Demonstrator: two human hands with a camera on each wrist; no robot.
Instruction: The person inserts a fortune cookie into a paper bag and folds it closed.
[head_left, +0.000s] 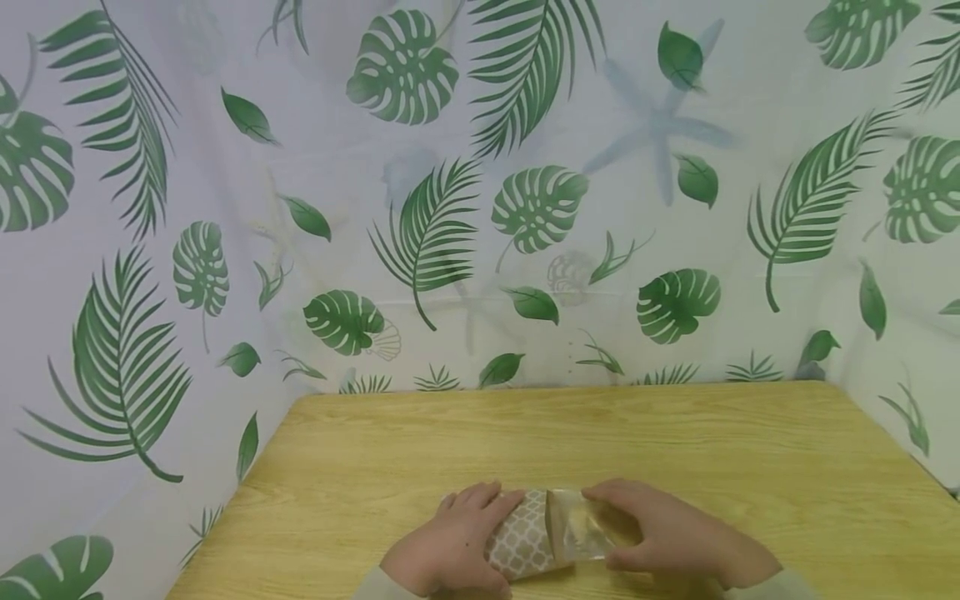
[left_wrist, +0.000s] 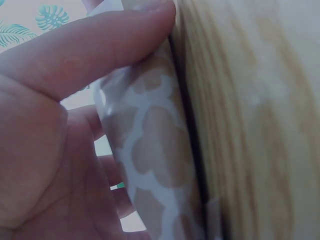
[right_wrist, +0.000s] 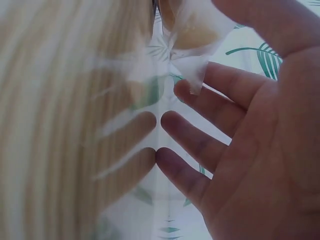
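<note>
A packet (head_left: pixel 519 542) with a beige and white lattice pattern lies on the wooden table. My left hand (head_left: pixel 459 537) grips its left part, fingers over the far edge and thumb at the near side. In the left wrist view the thumb lies along the patterned side (left_wrist: pixel 160 150). From the packet's right end extends clear plastic (head_left: pixel 588 537), with something pale yellowish showing through. My right hand (head_left: pixel 667 529) is at that plastic end, thumb and fingers spread apart. In the right wrist view a corner of the plastic (right_wrist: pixel 192 67) touches the fingertips; its contents are unclear.
The light wood table (head_left: pixel 525 433) extends beyond the hands to the back and both sides. A white curtain with green leaves (head_left: pixel 536 304) hangs behind the table and along its left and right sides.
</note>
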